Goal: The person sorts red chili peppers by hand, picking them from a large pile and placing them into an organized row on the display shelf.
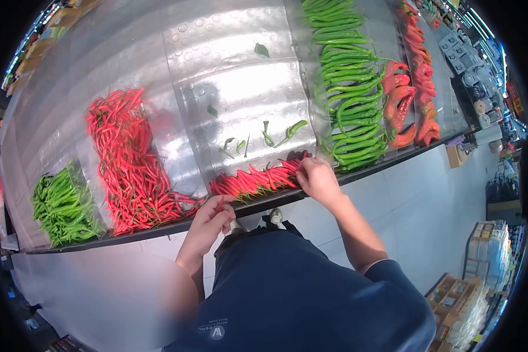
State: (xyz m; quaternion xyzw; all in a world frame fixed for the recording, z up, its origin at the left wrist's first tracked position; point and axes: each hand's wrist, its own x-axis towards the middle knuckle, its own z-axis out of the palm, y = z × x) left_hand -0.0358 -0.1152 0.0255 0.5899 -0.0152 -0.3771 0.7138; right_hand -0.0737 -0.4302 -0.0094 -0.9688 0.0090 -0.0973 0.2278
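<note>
A row of small red chili peppers [255, 181] lies side by side along the front edge of the metal display counter [240, 94]. My left hand [205, 227], at the row's left end, is closed with a red chili pepper [220, 205] pinched between thumb and fingers. My right hand [319, 180] rests at the row's right end, its fingers closed against the chilies there. Its fingertips are partly hidden, so what they grip cannot be made out. Behind the row lie a few loose green peppers [291, 132] and stem pieces.
A loose heap of red chilies [126, 164] lies left of the row, with green chilies [64, 205] farther left. Long green peppers [355, 88] and larger red peppers [426, 88] line the right side. Clear dividers separate the sections. Stacked boxes [487, 252] stand at the lower right.
</note>
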